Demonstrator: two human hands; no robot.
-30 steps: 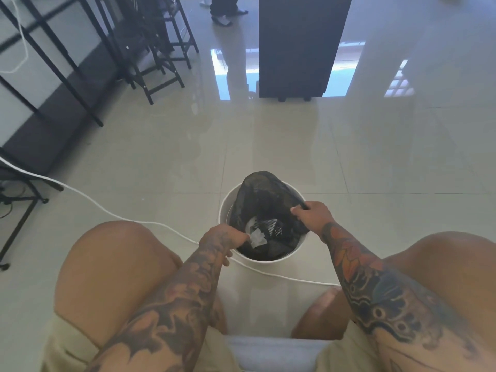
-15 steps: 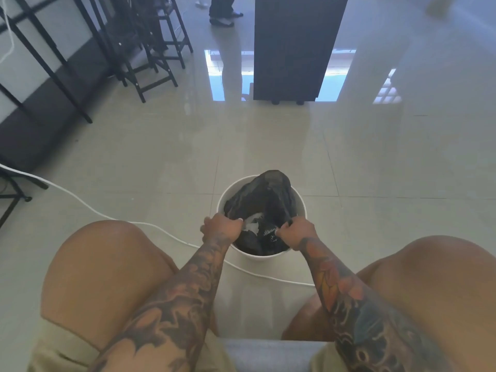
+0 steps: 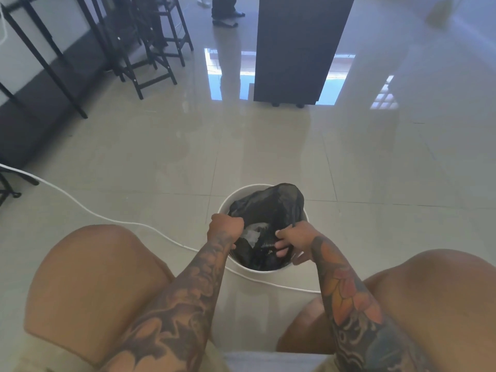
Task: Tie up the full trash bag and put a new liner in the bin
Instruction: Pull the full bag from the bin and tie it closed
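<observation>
A round white bin (image 3: pixel 264 270) stands on the tiled floor between my knees. Inside it sits a black trash bag (image 3: pixel 271 208) with its far edge bunched up above the rim; pale scraps of trash show in the opening. My left hand (image 3: pixel 226 228) grips the bag's left edge over the near left of the rim. My right hand (image 3: pixel 294 241) grips the bag's right edge, fingers curled into the plastic, close to the left hand. No new liner is in view.
A white cable (image 3: pixel 107 217) runs across the floor from the left and passes just in front of the bin. A dark cabinet (image 3: pixel 298 49) stands ahead, black stools and table legs (image 3: pixel 150 49) at upper left. A person's feet (image 3: pixel 224 18) show at the top.
My right hand has moved left from the bin's right rim toward the left hand, drawing the bag's edges together. The bag opening has narrowed.
</observation>
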